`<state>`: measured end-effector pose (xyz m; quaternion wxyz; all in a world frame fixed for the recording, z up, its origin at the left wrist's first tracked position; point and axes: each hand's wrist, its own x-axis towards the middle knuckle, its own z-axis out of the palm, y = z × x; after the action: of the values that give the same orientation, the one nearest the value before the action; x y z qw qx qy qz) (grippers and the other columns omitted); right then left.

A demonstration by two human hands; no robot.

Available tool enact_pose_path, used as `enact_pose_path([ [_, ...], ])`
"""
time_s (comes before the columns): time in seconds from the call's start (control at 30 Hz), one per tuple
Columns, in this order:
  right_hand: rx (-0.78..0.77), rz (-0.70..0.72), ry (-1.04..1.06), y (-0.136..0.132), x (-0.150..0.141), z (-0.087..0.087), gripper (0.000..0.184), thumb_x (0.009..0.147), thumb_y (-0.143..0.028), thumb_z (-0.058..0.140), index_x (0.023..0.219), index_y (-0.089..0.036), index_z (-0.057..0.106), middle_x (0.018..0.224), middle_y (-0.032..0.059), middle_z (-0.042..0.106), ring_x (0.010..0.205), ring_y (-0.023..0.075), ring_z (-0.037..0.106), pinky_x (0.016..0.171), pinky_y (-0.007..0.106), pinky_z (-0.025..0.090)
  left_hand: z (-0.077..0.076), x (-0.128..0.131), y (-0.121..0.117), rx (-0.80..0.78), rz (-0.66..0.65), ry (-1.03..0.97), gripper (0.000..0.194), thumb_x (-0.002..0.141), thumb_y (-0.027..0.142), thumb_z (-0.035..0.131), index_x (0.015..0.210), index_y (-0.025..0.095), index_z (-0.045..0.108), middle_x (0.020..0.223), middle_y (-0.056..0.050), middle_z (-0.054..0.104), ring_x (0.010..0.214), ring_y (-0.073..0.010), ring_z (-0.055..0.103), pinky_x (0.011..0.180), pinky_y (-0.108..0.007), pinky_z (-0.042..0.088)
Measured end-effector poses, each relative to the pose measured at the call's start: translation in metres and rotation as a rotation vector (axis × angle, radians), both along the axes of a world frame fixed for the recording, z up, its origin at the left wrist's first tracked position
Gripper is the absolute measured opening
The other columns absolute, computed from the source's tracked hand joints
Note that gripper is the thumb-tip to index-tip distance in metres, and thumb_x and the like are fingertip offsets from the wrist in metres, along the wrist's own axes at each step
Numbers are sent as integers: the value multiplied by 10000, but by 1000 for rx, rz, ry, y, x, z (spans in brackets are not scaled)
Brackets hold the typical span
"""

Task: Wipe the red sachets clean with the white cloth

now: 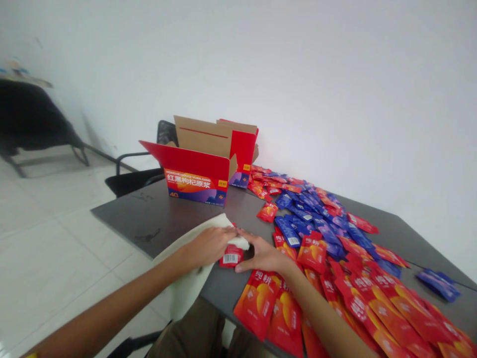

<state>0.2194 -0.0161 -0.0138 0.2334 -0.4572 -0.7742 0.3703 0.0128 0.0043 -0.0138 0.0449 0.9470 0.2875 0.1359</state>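
Left hand (214, 246) is on the pale cloth (183, 248), fingers bent & pressed over its far end, thumb side close to the other hand; right hand (263, 254) has thumb & fingers curved in a loose C round the small red packet (231, 257), gap fairly narrow, though can't tell if the tips really grip it or just rest by it. Packet's at the near edge of the dark table (149, 216), barcode side up, w/ a bit of cloth over its top; the cloth runs back under the left forearm & hangs off the edge. Handling-wise, I'd guess the packet is light, soft & squishy, prob. liquid or gel inside, w/ a slick foil-type skin that could slide; best hold is the flat sealed end or both side seams, bc a hard squeeze mid-body might bulge or burst it; cloth looks limp & grippy, so pinch a fold near its edge. Right forearm passes over big red pouches (258, 301); blue sachets (328, 233) are heaped further off, & the open carton (197, 176) stands beyond the hands.
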Motion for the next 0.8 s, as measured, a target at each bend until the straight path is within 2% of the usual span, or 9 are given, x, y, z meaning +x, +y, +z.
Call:
enact_pose_path([
  [0.07, -10, 4, -7, -1, 0, 1, 1089, 497, -443, 863, 1433, -173, 375, 1496, 146, 382, 1385, 322, 355, 1173, 485, 206, 1, 0, 2, 19, 15, 18, 438, 858, 68, 434, 1286, 123, 507, 1340, -140, 561, 1221, -228, 540, 1053, -369, 393],
  [0.23, -19, 23, 18, -1, -1, 1, 1122, 463, -393, 884, 1438, -194, 365, 1492, 131, 394, 1384, 331, 352, 1169, 500, 211, 0, 3, -16, 65, -196, -17, 422, 849, 104, 492, 1271, 109, 511, 1326, -146, 569, 1272, -224, 490, 1104, -337, 342],
  [0.27, -20, 18, 22, -1, -1, 1, 1122, 466, -392, 884, 1439, -191, 362, 1490, 135, 396, 1380, 329, 361, 1168, 497, 215, 1, 3, -15, 50, -186, -23, 412, 845, 97, 491, 1255, 110, 526, 1314, -144, 579, 1250, -225, 512, 1089, -334, 363],
  [0.4, 1, 2, 9, -2, -2, 5, 1055, 490, -415, 871, 1414, -195, 412, 1462, 130, 441, 1371, 324, 378, 1170, 498, 210, 6, 2, 0, 10, 11, -5, 429, 841, 36, 437, 1250, 112, 541, 1296, -159, 589, 1164, -238, 585, 1022, -372, 435],
  [0.47, 9, 8, 15, -2, -2, 5, 1030, 487, -413, 872, 1397, -201, 439, 1446, 120, 465, 1369, 324, 381, 1168, 496, 217, 5, 3, -2, 28, -13, 11, 421, 837, 50, 461, 1246, 113, 541, 1302, -156, 585, 1211, -238, 551, 1048, -374, 411],
  [0.53, 11, 32, 43, 0, -1, 3, 1050, 473, -394, 880, 1402, -203, 430, 1448, 116, 463, 1359, 319, 396, 1161, 488, 242, 2, 4, -10, 56, -131, 10, 419, 832, 93, 511, 1248, 128, 535, 1325, -136, 571, 1277, -230, 488, 1094, -357, 362],
  [0.6, 17, 44, 63, 1, -1, -1, 1096, 450, -378, 890, 1416, -199, 405, 1463, 120, 442, 1359, 316, 397, 1158, 485, 247, -1, 4, -16, 67, -188, -11, 441, 837, 93, 502, 1277, 112, 508, 1333, -145, 563, 1276, -223, 488, 1107, -344, 345],
  [0.67, 20, 27, 63, 2, 0, -3, 1099, 449, -386, 889, 1417, -197, 404, 1470, 124, 430, 1364, 317, 388, 1164, 489, 228, -1, 3, -13, 47, -160, -27, 444, 837, 80, 490, 1277, 129, 515, 1325, -136, 572, 1237, -223, 524, 1080, -344, 379],
  [0.8, -13, -9, 27, 0, 0, -2, 1087, 480, -419, 874, 1426, -192, 389, 1482, 132, 409, 1374, 314, 374, 1174, 483, 202, -1, 1, -1, 54, 8, -13, 451, 830, 56, 467, 1271, 125, 530, 1316, -150, 579, 1191, -242, 566, 1033, -366, 422],
])
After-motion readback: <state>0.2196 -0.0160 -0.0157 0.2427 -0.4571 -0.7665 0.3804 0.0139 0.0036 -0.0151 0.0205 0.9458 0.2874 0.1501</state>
